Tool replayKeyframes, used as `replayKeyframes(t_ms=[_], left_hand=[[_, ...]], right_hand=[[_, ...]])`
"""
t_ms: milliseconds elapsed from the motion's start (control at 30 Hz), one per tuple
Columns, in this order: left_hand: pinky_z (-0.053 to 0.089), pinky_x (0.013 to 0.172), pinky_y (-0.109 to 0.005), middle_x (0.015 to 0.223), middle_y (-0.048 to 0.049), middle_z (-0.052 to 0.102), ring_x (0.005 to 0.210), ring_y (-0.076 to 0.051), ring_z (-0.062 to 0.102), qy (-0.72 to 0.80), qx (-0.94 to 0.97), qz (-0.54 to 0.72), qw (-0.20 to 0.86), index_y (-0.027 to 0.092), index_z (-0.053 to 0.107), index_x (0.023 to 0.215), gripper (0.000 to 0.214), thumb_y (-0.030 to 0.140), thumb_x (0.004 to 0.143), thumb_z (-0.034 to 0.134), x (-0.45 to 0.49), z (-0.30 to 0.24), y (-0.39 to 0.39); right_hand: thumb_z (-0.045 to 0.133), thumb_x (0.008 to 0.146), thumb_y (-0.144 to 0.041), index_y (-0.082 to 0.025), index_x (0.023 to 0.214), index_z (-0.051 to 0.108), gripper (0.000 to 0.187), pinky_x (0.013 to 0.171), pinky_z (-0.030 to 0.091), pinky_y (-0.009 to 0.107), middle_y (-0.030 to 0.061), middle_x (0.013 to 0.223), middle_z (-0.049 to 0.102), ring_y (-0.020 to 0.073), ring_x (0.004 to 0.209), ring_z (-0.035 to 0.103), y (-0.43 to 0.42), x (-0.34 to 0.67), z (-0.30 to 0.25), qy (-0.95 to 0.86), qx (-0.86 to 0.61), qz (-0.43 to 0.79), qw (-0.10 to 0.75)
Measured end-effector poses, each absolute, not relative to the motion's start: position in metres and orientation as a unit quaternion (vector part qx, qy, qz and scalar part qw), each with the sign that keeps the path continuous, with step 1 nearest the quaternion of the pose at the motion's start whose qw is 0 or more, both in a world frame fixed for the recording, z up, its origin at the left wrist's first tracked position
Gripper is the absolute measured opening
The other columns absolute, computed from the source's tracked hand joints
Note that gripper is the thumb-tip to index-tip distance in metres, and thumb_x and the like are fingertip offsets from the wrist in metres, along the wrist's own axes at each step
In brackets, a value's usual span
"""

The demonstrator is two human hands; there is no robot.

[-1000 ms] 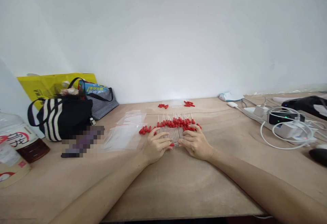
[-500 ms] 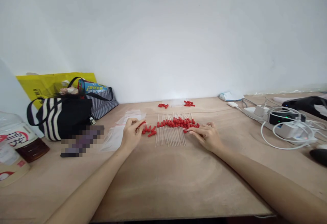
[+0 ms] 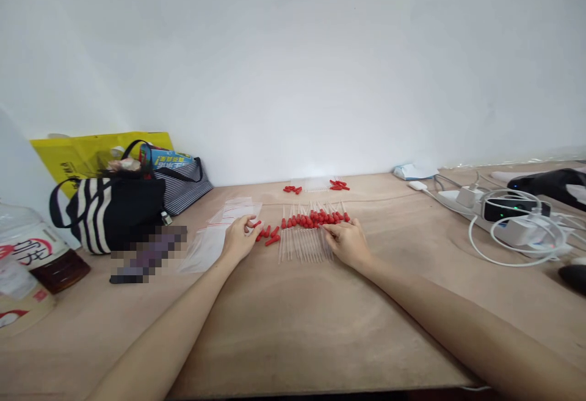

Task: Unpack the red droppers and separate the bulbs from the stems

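My left hand (image 3: 240, 237) pinches a red rubber bulb (image 3: 256, 224) between thumb and fingertips. Several loose red bulbs (image 3: 273, 240) lie just right of it. My right hand (image 3: 348, 241) is closed over the right end of a row of clear thin tubes (image 3: 302, 245), its fingertips around a clear tube (image 3: 320, 226) that is mostly hidden. Behind that row, several droppers with red bulbs (image 3: 311, 219) lie side by side, tubes pointing toward the wall.
Clear zip bags (image 3: 208, 245) lie left of my left hand. More red bulbs (image 3: 339, 185) and tubes are near the wall. A black bag (image 3: 123, 212), a bottle (image 3: 50, 254) and a blurred-out item (image 3: 151, 254) stand left; a power strip with white cables (image 3: 517, 230) is right.
My right hand has moved left with its tube, from beside the row to over its right end. The left hand still holds a red bulb, now turned differently.
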State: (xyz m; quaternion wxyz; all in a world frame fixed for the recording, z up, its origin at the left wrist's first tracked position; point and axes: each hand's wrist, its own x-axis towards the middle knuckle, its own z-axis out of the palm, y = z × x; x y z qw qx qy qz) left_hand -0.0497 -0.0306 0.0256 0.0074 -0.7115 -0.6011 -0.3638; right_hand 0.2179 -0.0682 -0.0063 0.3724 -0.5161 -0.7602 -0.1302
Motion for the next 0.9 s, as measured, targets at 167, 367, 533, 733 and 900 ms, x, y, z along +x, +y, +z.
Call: replayKeyframes(t_ms=[167,367,533,733,900], left_hand=[[0.043,0.070,-0.032,0.079,-0.0054,0.061,0.079,-0.021,0.054,-0.584,-0.724,-0.365,0.034,0.018,0.063,0.085,0.032,0.044,0.069,0.053,-0.051,0.022,-0.031],[0.040,0.080,-0.036,0.086,-0.0075,0.060,0.088,-0.023,0.052,-0.608,-0.702,-0.371,0.017,0.018,0.065,0.085,0.031,0.041,0.075,0.047,-0.056,0.022,-0.031],[0.037,0.082,-0.041,0.092,-0.0067,0.057,0.093,-0.025,0.049,-0.594,-0.725,-0.345,0.045,0.023,0.066,0.081,0.026,0.043,0.072,0.051,-0.045,0.026,-0.034],[0.031,0.086,-0.046,0.114,-0.0088,0.050,0.108,-0.031,0.038,-0.672,-0.719,-0.176,0.038,0.024,0.066,0.080,0.034,0.050,0.071,0.046,-0.005,0.040,-0.020],[0.029,0.086,-0.047,0.113,-0.0154,0.051,0.108,-0.035,0.038,-0.733,-0.675,-0.083,0.009,0.017,0.066,0.083,0.040,0.048,0.068,0.047,0.019,0.047,0.009]], right_hand=[[0.044,0.079,-0.017,-0.021,0.071,0.064,0.022,0.069,0.023,0.030,-0.0002,0.060,0.064,0.0123,0.060,0.053,-0.069,0.210,-0.005,-0.787,-0.499,-0.143,0.334],[0.045,0.081,-0.044,-0.021,0.074,0.064,0.030,0.070,0.023,0.032,0.0016,0.065,0.062,0.0148,0.067,0.051,-0.076,0.210,0.001,-0.809,-0.480,-0.145,0.307],[0.040,0.068,-0.069,-0.021,0.079,0.064,0.055,0.069,0.024,0.033,0.0035,0.068,0.060,0.0168,0.070,0.049,-0.078,0.212,0.003,-0.829,-0.464,-0.122,0.287],[0.039,0.058,-0.078,-0.020,0.096,0.062,0.073,0.071,0.025,0.033,0.0052,0.078,0.060,0.0181,0.074,0.049,-0.079,0.215,0.005,-0.836,-0.468,-0.097,0.270],[0.042,0.064,-0.072,-0.020,0.099,0.061,0.066,0.068,0.024,0.031,0.0046,0.076,0.059,0.0176,0.075,0.049,-0.082,0.226,0.008,-0.822,-0.484,-0.089,0.286]])
